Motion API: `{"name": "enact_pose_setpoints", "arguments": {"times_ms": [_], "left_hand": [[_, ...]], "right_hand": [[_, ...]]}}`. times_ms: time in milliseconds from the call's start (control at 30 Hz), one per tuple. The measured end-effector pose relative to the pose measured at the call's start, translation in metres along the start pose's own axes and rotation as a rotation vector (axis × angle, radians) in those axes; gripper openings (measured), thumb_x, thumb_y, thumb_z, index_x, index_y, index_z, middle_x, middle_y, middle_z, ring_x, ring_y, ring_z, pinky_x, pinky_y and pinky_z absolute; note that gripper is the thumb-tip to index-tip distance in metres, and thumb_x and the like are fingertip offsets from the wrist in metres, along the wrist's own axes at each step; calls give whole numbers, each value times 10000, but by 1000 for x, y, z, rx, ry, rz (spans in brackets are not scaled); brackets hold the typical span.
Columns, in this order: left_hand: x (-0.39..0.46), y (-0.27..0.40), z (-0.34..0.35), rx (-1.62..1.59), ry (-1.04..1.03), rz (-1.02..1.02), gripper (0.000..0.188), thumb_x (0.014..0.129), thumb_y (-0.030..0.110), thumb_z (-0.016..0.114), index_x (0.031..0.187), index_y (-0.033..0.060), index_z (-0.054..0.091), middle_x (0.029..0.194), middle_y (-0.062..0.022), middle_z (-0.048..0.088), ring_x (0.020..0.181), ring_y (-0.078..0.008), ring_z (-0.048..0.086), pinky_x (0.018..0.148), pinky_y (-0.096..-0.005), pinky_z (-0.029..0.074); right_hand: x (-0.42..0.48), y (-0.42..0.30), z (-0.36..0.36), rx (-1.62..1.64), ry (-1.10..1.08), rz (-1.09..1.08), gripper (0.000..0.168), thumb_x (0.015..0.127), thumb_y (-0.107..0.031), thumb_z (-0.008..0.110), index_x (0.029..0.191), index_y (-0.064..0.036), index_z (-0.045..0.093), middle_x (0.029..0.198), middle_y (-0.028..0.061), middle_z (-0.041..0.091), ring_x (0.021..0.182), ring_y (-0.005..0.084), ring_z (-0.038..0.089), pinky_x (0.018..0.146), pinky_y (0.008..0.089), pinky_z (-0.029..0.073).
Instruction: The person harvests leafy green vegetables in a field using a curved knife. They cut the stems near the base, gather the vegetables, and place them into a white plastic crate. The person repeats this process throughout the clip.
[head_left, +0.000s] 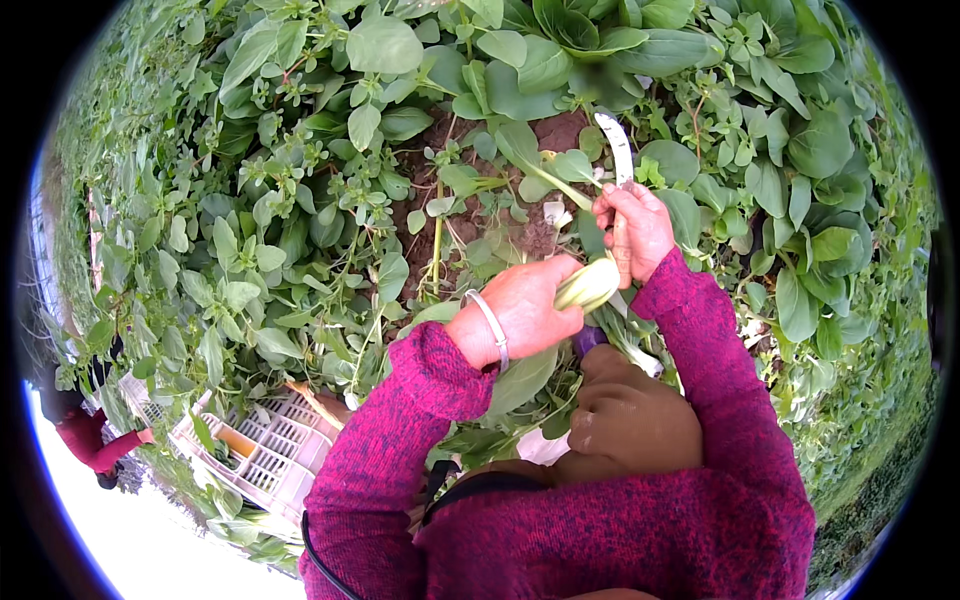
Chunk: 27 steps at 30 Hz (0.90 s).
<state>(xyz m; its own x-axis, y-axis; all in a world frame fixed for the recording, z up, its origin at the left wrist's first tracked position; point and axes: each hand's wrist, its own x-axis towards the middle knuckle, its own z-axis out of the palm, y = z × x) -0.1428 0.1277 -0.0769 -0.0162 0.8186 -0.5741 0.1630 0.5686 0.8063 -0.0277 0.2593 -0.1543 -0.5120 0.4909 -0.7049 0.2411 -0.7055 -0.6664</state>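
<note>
My left hand (521, 311), with a bangle on the wrist, is closed around a head of bok choy (589, 286). The pale stalk base points right, towards my other hand; broad leaves (525, 382) spread out beneath my left wrist. My right hand (639, 229) grips the handle of a curved harvesting knife (618, 146), its light, dark-specked blade pointing away from me. Right beside those fingers is a single leaf with a pale stalk (559, 184); whether they touch it I cannot tell. Both hands are close together, above the planted ground and just beyond my bent knee.
Bare soil (420, 255) shows among weeds (247, 247). Leafy bok choy plants (817, 255) grow at right and ahead. Pale stalks (641, 358) lie beside my brown-trousered knee (637, 420). A plastic crate (277, 450) stands at lower left, with another person (86, 439) beyond.
</note>
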Motion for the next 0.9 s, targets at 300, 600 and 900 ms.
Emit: {"name": "enact_pose_setpoints", "arguments": {"times_ms": [300, 600, 900], "left_hand": [[69, 56, -10, 288, 386, 144, 224, 650, 185, 611, 800, 36, 535, 698, -149, 578, 641, -315, 570, 588, -377, 452], [170, 66, -35, 819, 485, 345, 278, 645, 178, 625, 886, 68, 537, 1080, -112, 516, 846, -266, 566, 735, -344, 460], [166, 2, -125, 941, 655, -99, 243, 660, 170, 620, 887, 97, 577, 957, -87, 561, 861, -270, 562, 730, -371, 456]], "right_hand": [[70, 8, -23, -60, 236, -193, 255, 767, -92, 510, 986, -3, 413, 706, 36, 491, 571, 104, 452, 492, 242, 392], [186, 33, -23, -304, 264, -989, 275, 770, -208, 546, 972, -29, 494, 846, 90, 576, 741, 229, 556, 672, 324, 437], [126, -8, 2, -659, 408, -628, 274, 758, -153, 530, 1000, -24, 542, 898, 179, 564, 823, 308, 547, 744, 345, 424]]}}
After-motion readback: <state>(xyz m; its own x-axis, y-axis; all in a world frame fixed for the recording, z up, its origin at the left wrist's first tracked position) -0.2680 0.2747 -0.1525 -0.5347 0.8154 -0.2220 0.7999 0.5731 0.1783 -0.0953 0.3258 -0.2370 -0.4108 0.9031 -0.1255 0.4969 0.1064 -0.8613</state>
